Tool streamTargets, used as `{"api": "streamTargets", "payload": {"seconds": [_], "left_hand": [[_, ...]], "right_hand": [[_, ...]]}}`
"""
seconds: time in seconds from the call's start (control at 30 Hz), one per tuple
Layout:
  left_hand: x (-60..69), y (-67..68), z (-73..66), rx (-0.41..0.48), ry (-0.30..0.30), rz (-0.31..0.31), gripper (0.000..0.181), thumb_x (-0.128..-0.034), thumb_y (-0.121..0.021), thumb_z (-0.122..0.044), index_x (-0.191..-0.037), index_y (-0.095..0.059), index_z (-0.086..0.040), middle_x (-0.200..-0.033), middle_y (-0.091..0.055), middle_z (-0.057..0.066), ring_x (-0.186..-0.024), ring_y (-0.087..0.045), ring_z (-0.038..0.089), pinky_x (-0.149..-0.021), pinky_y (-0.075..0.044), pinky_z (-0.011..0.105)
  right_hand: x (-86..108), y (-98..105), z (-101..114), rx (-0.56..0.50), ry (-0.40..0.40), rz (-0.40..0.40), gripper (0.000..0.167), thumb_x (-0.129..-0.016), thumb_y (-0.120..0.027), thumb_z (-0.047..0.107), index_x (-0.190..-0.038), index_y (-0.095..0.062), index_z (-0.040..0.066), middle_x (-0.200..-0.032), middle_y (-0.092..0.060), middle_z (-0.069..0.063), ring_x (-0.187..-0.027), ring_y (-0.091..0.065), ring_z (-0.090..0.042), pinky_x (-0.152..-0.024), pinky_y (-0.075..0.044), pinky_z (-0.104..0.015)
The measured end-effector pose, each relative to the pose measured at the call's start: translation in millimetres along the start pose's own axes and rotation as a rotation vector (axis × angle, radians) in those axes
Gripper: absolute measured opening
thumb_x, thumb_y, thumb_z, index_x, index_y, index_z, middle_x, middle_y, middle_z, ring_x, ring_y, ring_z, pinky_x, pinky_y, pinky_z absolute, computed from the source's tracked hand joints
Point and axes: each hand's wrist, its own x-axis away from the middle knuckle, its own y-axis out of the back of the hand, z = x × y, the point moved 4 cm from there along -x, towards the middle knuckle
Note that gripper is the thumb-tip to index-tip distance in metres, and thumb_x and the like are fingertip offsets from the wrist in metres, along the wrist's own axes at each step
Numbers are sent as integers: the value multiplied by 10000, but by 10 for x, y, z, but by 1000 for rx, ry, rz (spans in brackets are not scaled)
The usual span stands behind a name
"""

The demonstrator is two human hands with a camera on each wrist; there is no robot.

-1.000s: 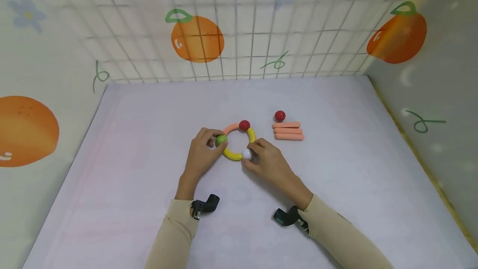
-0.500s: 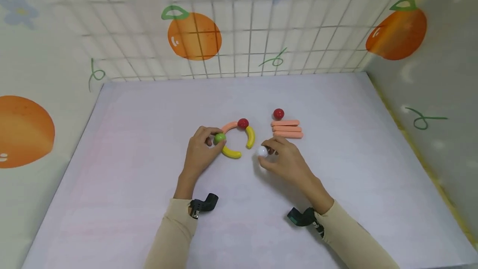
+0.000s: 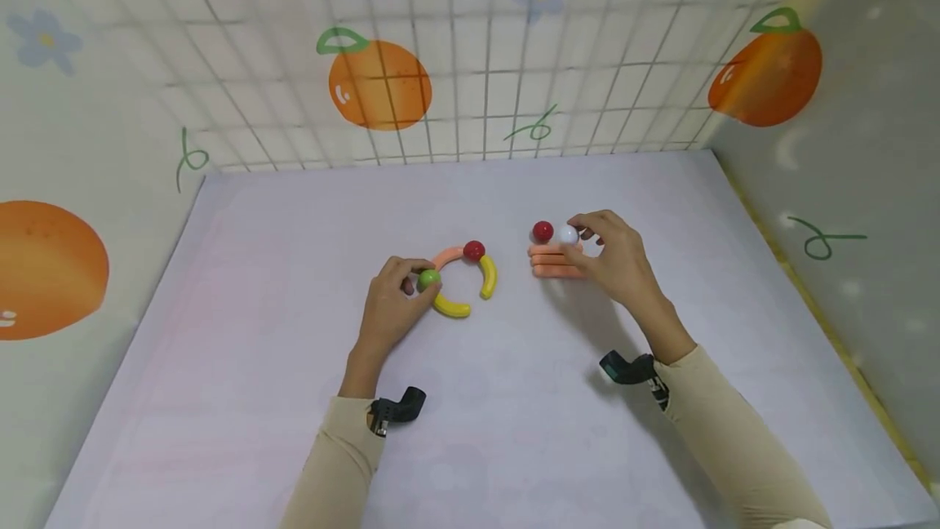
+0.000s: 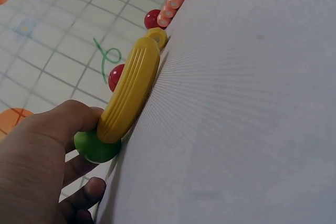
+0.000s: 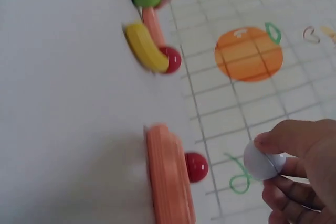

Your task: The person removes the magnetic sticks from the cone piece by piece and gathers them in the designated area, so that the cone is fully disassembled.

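On the near side of both grips I have the pale table (image 3: 477, 447), which also runs from the left hand (image 3: 394, 298) out to the side edge beyond it. That hand pinches a round green ball (image 3: 429, 277) between thumb and fingers. On the ball's near side I see a yellow curved piece (image 3: 453, 310), grooved lengthwise in the left wrist view. Ahead of the ball arcs a coral curved piece (image 3: 447, 255) up to a glossy red ball (image 3: 473, 251); from there a second yellow piece (image 3: 489, 277) bends back, with a gap between the yellow tips. Well right of that gap, three straight, ridged coral sticks (image 3: 558, 271) lie side by side, next to the right hand (image 3: 615, 258). This one grasps a smooth white ball (image 3: 569, 235), raised off the table; a loose red ball (image 3: 543, 231) sits just left of it. Past both grips, the surface continues to its back edge, where a grid-lined wall (image 3: 470, 47) stands.
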Motion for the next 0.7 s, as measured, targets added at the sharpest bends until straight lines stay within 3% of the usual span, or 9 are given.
{"api": "streamTargets", "payload": {"seconds": [0.13,0.33,0.7], "left_hand": [[17,-14,20,-2,11,7,272,-892,-759,-310,-1147,-697,-235,-990,-559,-30,-778,-481,156,-659,-398,329],[35,-23,13,-8,22,13,275,-892,-759,-313,-1148,-700,-232,-993,-557,-28,-775,-472,155,-652,-395,334],[-5,-9,1,-22,29,19,284,-896,-752,-337,-1157,-697,-241,-995,-550,-42,-776,-471,155,-655,-385,327]], "right_hand": [[-153,-6,-234,24,-75,36,332,-870,-786,148,-1161,-696,16,-1100,-619,-129,-972,-590,-309,-799,-465,-456],[-267,-128,-477,37,-229,153,394,-884,-771,202,-1217,-673,15,-1147,-602,-140,-1044,-574,-311,-836,-455,-469],[-374,-262,-555,79,-282,225,431,-915,-731,223,-1259,-641,-20,-1174,-586,-181,-1063,-560,-336,-877,-458,-495]]}}
